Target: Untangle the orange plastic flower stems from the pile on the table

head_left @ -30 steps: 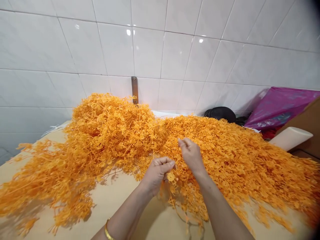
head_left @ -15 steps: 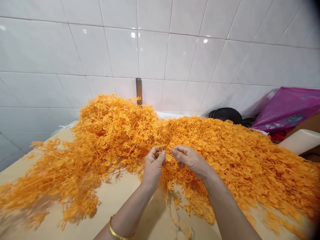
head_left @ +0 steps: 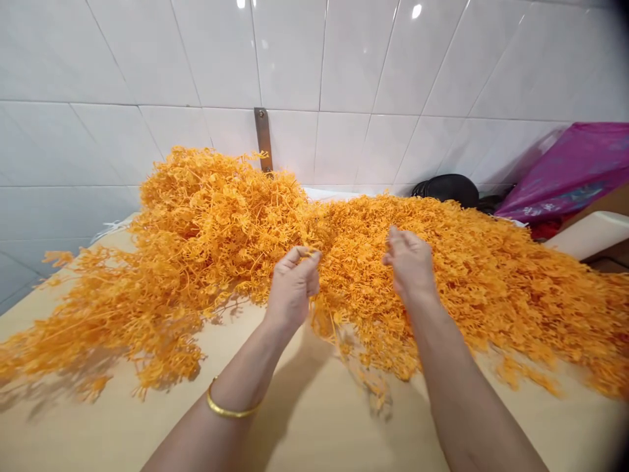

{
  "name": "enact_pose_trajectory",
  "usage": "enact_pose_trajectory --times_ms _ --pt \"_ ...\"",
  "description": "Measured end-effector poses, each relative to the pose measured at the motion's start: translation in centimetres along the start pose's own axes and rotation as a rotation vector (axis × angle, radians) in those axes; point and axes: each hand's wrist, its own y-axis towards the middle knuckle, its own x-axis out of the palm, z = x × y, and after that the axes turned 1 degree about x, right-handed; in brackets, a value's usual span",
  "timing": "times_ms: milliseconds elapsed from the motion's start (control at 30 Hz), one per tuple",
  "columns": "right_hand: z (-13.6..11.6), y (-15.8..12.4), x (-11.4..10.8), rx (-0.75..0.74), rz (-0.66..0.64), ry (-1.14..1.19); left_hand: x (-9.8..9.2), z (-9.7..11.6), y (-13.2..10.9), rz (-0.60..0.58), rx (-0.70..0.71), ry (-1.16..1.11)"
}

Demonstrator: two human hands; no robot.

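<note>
Between the thumb and fingers of my left hand [head_left: 293,285] is pinched a thin orange artificial flower stem [head_left: 311,254]; strands hang below that hand. My right hand [head_left: 411,263] is apart from it, raised in front of the pile on the right, fingertips drawn together. Whatever those fingertips may hold is too small to make out. A tall, fluffy heap of orange artificial flower sprays [head_left: 211,223] rises to the left of my left hand. Behind and beyond my right hand spreads a wider, flatter heap of the same orange sprays [head_left: 501,282]. A gold bangle circles my left wrist.
Both heaps lie on a pale wooden table [head_left: 314,426] against a white tiled wall [head_left: 289,59]. A metal bracket [head_left: 263,139] is fixed to the wall. At the back right are a black rounded object [head_left: 452,190], a purple bag [head_left: 565,170] and a cream-coloured roll-like object [head_left: 590,235].
My right hand has moved right and away from my left hand, which keeps its pinch. The view has tilted down, so the heaps sit higher in the picture.
</note>
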Motion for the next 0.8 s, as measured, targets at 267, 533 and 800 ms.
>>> enact_pose_trajectory --times_ms 267,533,800 --pt "-0.9 0.5 -1.4 -0.249 -0.237 -0.47 -0.5 2.9 0.1 -0.088 0.033 -0.123" --pt "-4.5 -3.2 -0.3 -0.15 -1.075 -0.518 -0.4 2.5 0.1 -0.078 0.039 -0.138" --pt "-3.0 -3.8 1.7 -0.255 -1.271 -0.46 -0.5 3.1 0.1 -0.071 0.049 -0.14"
